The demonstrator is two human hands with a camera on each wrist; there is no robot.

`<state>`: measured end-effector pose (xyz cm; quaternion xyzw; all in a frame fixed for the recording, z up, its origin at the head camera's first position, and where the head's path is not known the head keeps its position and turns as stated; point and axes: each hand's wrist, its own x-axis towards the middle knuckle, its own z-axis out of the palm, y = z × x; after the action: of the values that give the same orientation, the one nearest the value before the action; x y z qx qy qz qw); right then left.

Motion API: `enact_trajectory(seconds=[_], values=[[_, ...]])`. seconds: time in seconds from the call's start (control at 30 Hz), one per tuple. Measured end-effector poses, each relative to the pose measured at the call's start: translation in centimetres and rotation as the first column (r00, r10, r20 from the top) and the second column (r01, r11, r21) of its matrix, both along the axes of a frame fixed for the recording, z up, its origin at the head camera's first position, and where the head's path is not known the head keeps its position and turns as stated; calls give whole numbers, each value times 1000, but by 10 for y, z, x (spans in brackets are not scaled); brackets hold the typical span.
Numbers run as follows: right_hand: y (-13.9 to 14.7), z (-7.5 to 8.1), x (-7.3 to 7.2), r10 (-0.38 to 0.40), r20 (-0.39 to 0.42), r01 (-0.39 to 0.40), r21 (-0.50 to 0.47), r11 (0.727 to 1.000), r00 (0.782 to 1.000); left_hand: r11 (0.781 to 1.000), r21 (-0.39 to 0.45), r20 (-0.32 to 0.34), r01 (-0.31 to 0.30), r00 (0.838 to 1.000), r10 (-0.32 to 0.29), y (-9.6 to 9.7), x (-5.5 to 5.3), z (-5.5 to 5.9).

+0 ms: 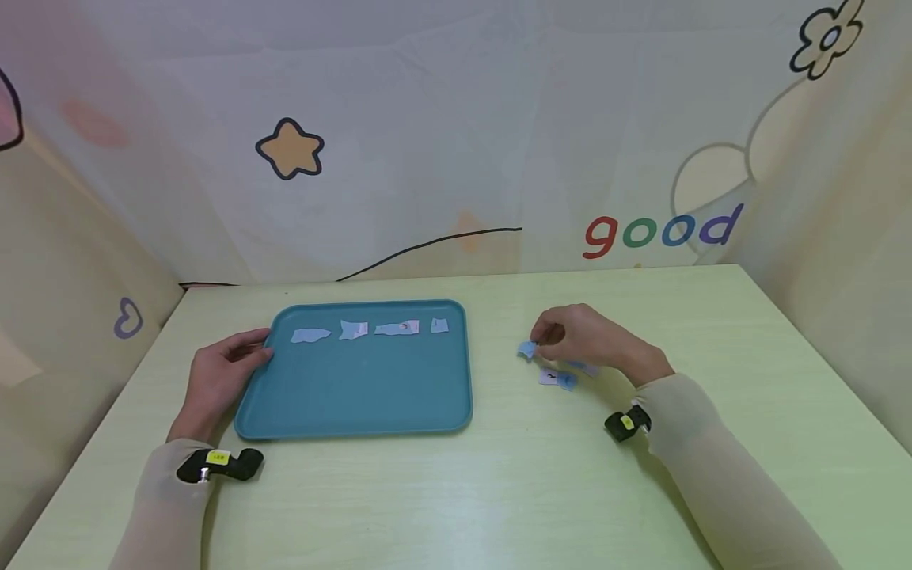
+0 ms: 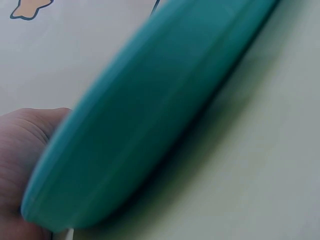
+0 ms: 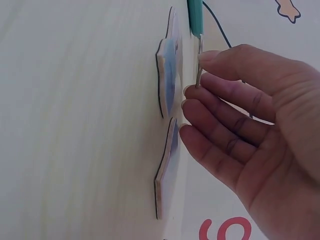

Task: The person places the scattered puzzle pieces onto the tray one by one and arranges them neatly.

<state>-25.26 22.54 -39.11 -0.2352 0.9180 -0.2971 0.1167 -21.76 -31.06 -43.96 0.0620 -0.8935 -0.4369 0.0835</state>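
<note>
1. The thumb and index fingers of the right hand (image 1: 591, 342) pinch a small blue jagged piece (image 1: 527, 350) by its edge, to the right of the tray; the other fingers curve loosely, slightly apart.
2. The left hand (image 1: 219, 378) touches the left rim of the tray (image 1: 356, 396), thumb and fingers at the edge with a slight gap between them (whether they clamp it or merely rest there, I cannot tell).
3. The right forearm reaches in from the lower right, wrist bent towards the tray; the left comes up from the lower left. Both wear pale long sleeves (image 1: 720, 467) with black wrist devices (image 1: 221, 465).
4. The tray is blue-green, smooth and rectangular, with rounded corners and a raised wall. Four flat, irregular pieces (image 1: 397, 328) lie spaced in a row near its far side.
5. Beside the right hand, a pink-and-blue piece (image 1: 558, 378) and a partly covered piece (image 1: 587, 368) lie on the pale, faintly grained tabletop (image 1: 427, 507); the right wrist view shows their pale, thick edges.
</note>
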Motion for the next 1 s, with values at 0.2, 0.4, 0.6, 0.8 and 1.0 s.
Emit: enact_trajectory(seconds=[0.2, 0.4, 0.6, 0.8, 1.0], values=[[-4, -1, 0, -6, -25, 5, -23, 1000, 1000, 1000, 1, 1, -5, 1000, 5, -1, 0, 0], [-14, 3, 1, -6, -59, 1, -87, 996, 998, 1000, 11, 3, -4, 1000, 4, -1, 0, -1], [-37, 10, 3, 45, -142, -67, -159, 985, 989, 1000, 5, -1, -2, 1000, 2, -2, -1, -3], [-68, 13, 2, 64, -222, -112, -210, 971, 973, 1000, 3, 1, -5, 1000, 5, 0, -1, -2], [-103, 17, 2, 83, -240, -147, -265, 953, 967, 1000, 12, 5, -8, 1000, 8, 0, -1, -2]])
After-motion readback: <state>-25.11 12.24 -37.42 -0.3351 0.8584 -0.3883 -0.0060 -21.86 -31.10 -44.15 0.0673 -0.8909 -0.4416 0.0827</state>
